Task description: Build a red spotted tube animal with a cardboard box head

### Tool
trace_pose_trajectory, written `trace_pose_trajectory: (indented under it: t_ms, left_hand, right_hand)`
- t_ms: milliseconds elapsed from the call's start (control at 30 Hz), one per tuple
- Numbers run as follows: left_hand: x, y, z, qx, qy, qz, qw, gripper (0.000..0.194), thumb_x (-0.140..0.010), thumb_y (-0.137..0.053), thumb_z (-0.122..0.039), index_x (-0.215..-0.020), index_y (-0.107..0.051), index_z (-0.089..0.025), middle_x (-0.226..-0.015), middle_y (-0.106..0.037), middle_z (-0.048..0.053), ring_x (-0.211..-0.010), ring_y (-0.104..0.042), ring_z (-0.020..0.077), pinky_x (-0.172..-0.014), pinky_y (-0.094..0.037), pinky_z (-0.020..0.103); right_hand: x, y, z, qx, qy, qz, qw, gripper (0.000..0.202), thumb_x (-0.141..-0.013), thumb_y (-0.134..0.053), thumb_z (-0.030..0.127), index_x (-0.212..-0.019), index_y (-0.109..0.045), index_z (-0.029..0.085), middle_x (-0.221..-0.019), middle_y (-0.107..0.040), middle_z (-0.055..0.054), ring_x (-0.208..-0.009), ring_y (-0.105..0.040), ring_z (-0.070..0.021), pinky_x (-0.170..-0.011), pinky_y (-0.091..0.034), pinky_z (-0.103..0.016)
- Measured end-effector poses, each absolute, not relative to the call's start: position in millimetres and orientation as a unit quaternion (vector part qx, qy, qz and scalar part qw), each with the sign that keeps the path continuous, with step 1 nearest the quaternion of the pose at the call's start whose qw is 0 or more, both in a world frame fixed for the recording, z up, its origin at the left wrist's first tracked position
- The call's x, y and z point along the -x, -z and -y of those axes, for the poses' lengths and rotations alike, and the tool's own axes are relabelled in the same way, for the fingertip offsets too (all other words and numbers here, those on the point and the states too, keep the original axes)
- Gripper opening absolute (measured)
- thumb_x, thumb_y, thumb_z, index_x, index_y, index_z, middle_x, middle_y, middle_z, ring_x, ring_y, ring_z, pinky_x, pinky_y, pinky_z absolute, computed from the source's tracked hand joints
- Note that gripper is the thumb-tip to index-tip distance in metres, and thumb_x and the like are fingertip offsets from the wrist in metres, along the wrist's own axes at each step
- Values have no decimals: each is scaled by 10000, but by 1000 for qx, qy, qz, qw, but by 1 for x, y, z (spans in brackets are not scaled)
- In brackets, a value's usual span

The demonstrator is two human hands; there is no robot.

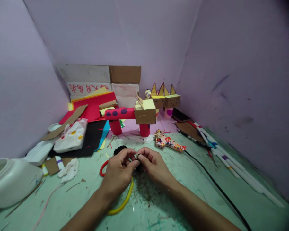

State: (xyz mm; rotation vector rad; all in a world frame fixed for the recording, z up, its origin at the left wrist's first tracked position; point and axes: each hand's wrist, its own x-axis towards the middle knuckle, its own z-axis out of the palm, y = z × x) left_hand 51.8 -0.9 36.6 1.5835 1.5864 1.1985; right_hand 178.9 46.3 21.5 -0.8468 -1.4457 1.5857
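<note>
My left hand [120, 170] and my right hand [154, 165] meet at the middle, fingertips pinched together around something small and dark that I cannot make out. Behind and below the fingers lies a black object [120, 149], partly hidden. A red loop-shaped handle [103, 168] shows just left of my left hand. Under the hands a yellow curved strip [122, 203] lies on the green table [163, 205]. Beyond them stands a cardboard animal with a box head [145, 115], a red spotted tube body [120, 113] and red tube legs.
At right are a patterned glue gun [170, 142] with a black cord [214, 181] and long white tubes [240, 173]. A white pot [13, 183] and tissue pack [71, 136] sit left. Cardboard figures [172, 101] and red paper [93, 107] stand or lie behind.
</note>
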Motion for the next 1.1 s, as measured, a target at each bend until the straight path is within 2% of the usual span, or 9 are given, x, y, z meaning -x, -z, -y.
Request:
trace_pose_trajectory:
  t_ms: [133, 267, 433, 633, 700, 800, 867, 967, 1100]
  left_hand:
    - [-49, -31, 0, -598, -432, -607, 294, 163, -773, -555, -278, -896, -598, -180, -690, -606, -9, -552, -524, 112, -508, -416, 219]
    - [-45, -22, -3, -592, -421, -605, 327, 233, -804, -535, -369, -935, -590, -185, -799, -651, 29, -691, -614, 160, -597, -476, 245]
    - [-47, -19, -4, -562, -451, -596, 354, 289, -759, -586, -418, -933, -602, -188, -842, -687, 46, -757, -656, 194, -651, -517, 248]
    - [-48, -13, -3, -560, -457, -612, 322, 357, -696, -648, -455, -960, -627, -216, -886, -712, 38, -639, -650, 180, -656, -550, 263]
    - [-45, -9, -4, -568, -449, -619, 305, 353, -692, -651, -458, -961, -635, -229, -899, -717, 35, -678, -662, 192, -677, -554, 265]
    - [-40, -5, -6, -581, -436, -625, 285, 339, -684, -660, -453, -949, -663, -242, -924, -725, 35, -822, -676, 223, -723, -549, 255]
    - [-38, -6, -8, -593, -429, -631, 258, 316, -684, -659, -445, -928, -689, -247, -921, -730, 34, -844, -676, 230, -743, -544, 260]
    - [-39, -12, -9, -622, -420, -632, 193, 231, -688, -650, -414, -836, -720, -250, -865, -735, 28, -799, -677, 223, -733, -540, 261]
    - [-47, -25, -6, -657, -416, -611, 146, 162, -713, -610, -351, -751, -720, -237, -756, -714, 26, -695, -660, 193, -635, -526, 241]
  right_hand:
    - [-179, -21, -44, 351, -574, 618, 406, 77, -750, -499, 224, -684, -513, 189, -605, -486, 29, -568, -431, -112, -540, -346, -221]
    - [-179, -20, -42, 385, -513, 658, 393, 89, -763, -458, 168, -708, -525, 187, -661, -546, 10, -645, -502, -135, -608, -384, -242]
    - [-179, -23, -42, 423, -475, 672, 379, 128, -758, -461, 123, -722, -564, 189, -676, -587, 2, -674, -545, -151, -616, -395, -244]
    - [-183, -32, -41, 463, -451, 677, 352, 172, -767, -469, 102, -767, -619, 185, -750, -658, -40, -716, -592, -183, -620, -391, -263]
    - [-184, -33, -41, 475, -447, 674, 347, 171, -765, -481, 104, -776, -629, 189, -765, -667, -46, -726, -598, -191, -619, -386, -269]
    - [-185, -32, -43, 482, -439, 668, 358, 167, -770, -488, 119, -772, -631, 203, -757, -665, -36, -714, -590, -185, -608, -375, -269]
    - [-185, -31, -44, 486, -439, 659, 368, 162, -769, -488, 120, -752, -626, 204, -735, -653, -26, -705, -578, -177, -611, -372, -266]
    - [-186, -30, -48, 484, -453, 638, 391, 149, -751, -495, 103, -700, -606, 189, -667, -605, -8, -669, -546, -161, -603, -365, -256]
    - [-184, -25, -53, 459, -484, 618, 417, 151, -721, -495, 81, -631, -559, 184, -572, -511, 29, -588, -483, -130, -555, -344, -233]
